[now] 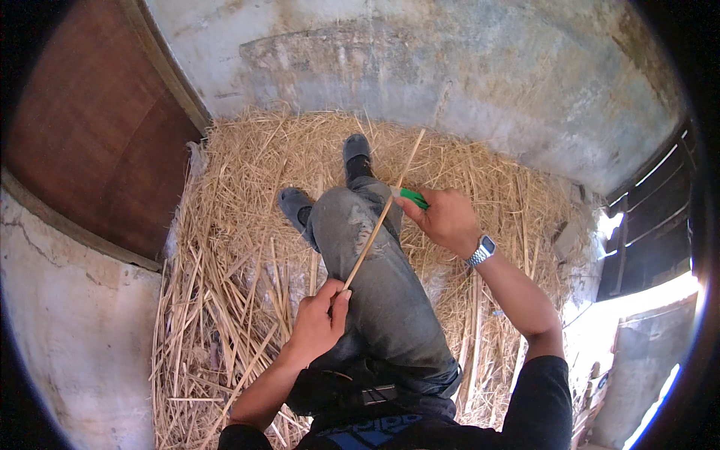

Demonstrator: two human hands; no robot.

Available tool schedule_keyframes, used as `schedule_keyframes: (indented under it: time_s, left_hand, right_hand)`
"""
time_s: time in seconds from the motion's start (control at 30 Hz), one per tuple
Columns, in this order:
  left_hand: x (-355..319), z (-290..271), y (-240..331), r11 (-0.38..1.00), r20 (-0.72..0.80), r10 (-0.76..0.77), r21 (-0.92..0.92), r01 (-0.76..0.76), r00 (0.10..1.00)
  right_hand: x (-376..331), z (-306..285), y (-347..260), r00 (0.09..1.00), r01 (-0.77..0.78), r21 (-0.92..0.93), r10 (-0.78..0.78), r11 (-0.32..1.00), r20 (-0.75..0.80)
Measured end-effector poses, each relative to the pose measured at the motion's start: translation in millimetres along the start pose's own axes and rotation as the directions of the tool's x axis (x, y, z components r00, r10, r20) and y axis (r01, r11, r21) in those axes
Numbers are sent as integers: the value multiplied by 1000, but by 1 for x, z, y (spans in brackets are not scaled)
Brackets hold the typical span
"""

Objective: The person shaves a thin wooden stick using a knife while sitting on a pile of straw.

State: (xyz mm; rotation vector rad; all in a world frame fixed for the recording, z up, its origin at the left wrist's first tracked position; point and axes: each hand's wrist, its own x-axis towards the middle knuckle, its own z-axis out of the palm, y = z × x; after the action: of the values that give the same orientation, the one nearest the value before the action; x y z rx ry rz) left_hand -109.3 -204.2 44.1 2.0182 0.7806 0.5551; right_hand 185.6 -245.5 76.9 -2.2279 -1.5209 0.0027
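Observation:
A thin, pale strip (367,246), which looks like split bamboo, slants across my raised knee. My left hand (319,321) is closed around its near end, thumb pressed along it. Farther up, my right hand (448,219) grips a green-handled knife (413,198), with a watch on that wrist. The knife's front end meets the strip just beyond the knee; the blade itself is too small to make out. Past that contact, the strip's far end sticks out freely over the shavings. Worn dark trousers (375,289) cover my legs, which are crossed beneath the strip.
Straw-like shavings (255,157) cover the floor around my dark shoes (295,204). Longer loose strips (196,322) lie heaped at the left. A stained wall (420,67) rises ahead, a brown door panel (97,127) stands left, and dark slatted boards (651,217) are at the right.

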Motion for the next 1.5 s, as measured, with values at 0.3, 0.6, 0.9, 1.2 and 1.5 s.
schedule_keyframes:
  time_s: [0.3, 0.6, 0.9, 1.2, 1.5]
  left_hand:
    - [-11, -3, -6, 999, 16, 0, 35, 0, 1000]
    - [-15, -13, -12, 994, 50, -58, -86, 62, 997]
    - [-19, -18, -13, 999, 68, -40, -23, 41, 997]
    - [-24, -17, -24, 999, -1, 22, -29, -22, 1000]
    - [-26, -20, -18, 997, 39, -74, 9, 74, 996]
  right_hand:
    - [79, -12, 145, 899, -266, 50, 266, 963, -349]
    - [32, -23, 34, 976, -207, 208, 215, 956, -16]
    - [32, -26, 39, 995, -100, 9, 100, 995, 18]
    - [23, -23, 23, 999, -14, -71, 17, 997, 44]
    - [35, -22, 22, 999, 21, -188, -27, 982, -31]
